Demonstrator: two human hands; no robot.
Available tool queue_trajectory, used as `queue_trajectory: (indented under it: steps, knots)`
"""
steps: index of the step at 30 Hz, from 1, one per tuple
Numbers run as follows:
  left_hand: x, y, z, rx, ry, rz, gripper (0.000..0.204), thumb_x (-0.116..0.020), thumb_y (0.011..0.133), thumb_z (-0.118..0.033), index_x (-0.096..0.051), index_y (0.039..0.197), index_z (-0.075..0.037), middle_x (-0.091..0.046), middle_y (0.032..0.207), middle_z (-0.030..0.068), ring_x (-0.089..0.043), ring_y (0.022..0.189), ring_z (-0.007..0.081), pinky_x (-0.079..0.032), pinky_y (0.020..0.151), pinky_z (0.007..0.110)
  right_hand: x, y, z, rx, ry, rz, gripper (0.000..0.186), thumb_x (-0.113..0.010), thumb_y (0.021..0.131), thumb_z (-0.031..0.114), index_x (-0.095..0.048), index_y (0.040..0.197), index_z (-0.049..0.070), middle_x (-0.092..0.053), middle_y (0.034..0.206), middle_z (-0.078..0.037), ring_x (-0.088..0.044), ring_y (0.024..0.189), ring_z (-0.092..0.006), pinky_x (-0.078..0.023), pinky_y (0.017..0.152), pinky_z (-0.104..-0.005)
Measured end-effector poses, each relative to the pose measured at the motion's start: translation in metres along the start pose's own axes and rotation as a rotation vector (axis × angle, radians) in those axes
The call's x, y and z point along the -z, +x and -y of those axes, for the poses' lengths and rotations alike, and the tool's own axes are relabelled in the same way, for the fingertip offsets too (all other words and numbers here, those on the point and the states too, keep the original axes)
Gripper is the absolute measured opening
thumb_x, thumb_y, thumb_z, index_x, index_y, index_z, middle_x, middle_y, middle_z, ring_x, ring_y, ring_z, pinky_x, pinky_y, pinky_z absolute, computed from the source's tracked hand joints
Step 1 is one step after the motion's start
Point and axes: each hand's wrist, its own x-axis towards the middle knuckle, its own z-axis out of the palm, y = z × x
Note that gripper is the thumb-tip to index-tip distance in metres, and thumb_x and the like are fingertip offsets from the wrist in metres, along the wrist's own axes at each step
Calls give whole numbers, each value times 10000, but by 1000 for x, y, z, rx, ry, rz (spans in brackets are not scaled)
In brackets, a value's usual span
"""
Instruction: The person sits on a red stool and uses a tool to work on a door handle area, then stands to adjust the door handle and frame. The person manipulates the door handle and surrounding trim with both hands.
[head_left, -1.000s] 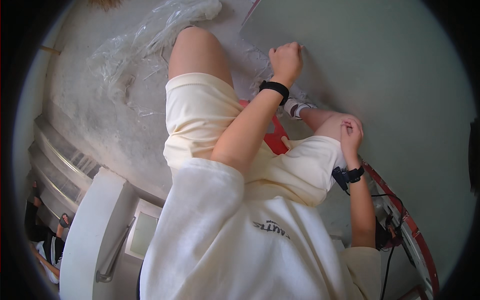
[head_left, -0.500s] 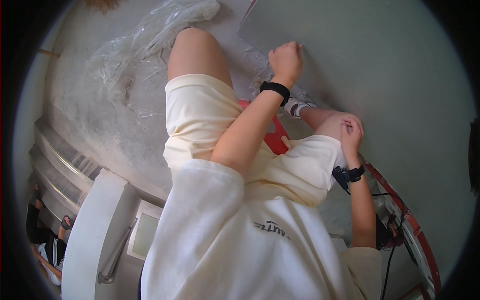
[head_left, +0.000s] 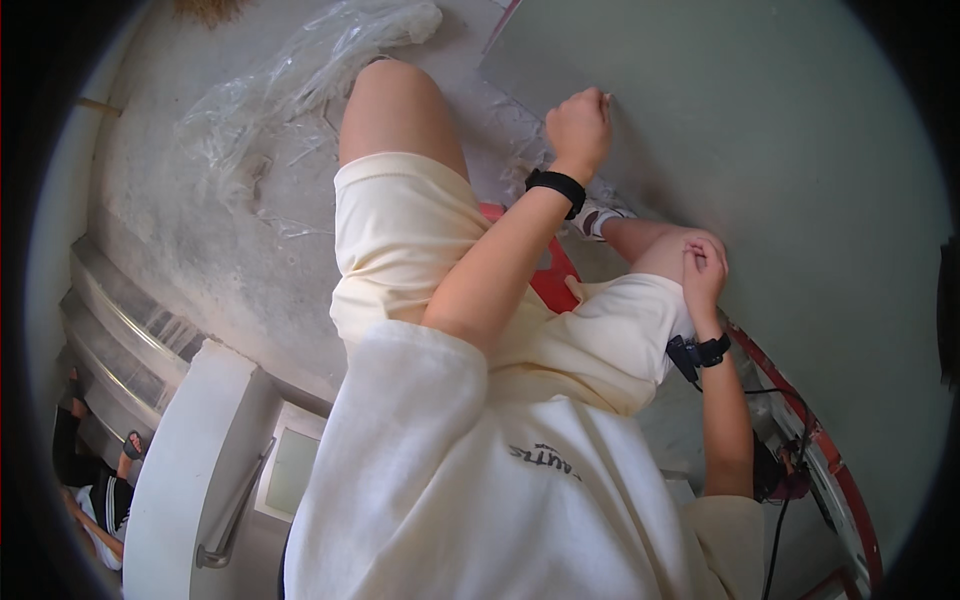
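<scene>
Perhaps shifting the half-curled right hand [head_left: 706, 268] risked snagging the thin black cable [head_left: 783, 507] on the flat grey-green table's [head_left: 820, 200] red edge [head_left: 838, 470]; the left hand [head_left: 580, 128], fingers bunched, hid any grip.

I'm wearing a white T-shirt [head_left: 400, 500], and its chest is carrying dark lettering [head_left: 545, 459]: one short line of bigger characters, slanting down toward my right, plus a much smaller line sitting just beside it, on the side toward my knees. Cloth is creasing around there, so a fold is cutting into the bigger line's end on my right. The smaller line is coming out too tiny for me to make out.
</scene>
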Motion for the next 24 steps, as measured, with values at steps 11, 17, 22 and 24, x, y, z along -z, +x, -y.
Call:
queue_trajectory:
  steps: [11,17,22,24]
  knots:
    - [0,2,-2,86,-59,-14,214,-480,820,-225,-565,723,-54,-589,717,147,-561,684,338,-417,586,433,0,1,4,-3,-24,11,88,-561,750,138,-598,822,103,-619,762,-35,-568,776,-207,-318,899,-369]
    - [-1,2,-3,84,-67,20,223,-478,821,-232,-555,710,-55,-586,703,140,-558,674,338,-408,582,436,-1,1,-3,-25,-3,3,93,-568,740,142,-601,818,105,-618,762,-38,-568,786,-209,-328,889,-372]
    - [-1,-1,-4,25,-7,0,227,-482,819,-237,-556,707,-54,-589,708,136,-560,675,339,-411,591,438,-2,2,0,4,-30,-16,94,-570,740,147,-603,817,104,-618,759,-42,-569,781,-211,-328,889,-375]
    - [-2,1,-2,61,-40,-20,228,-484,819,-238,-556,707,-53,-588,708,138,-560,676,340,-412,594,439,-2,3,1,10,-41,-17,94,-569,741,148,-602,818,104,-618,758,-41,-569,778,-211,-325,892,-378]
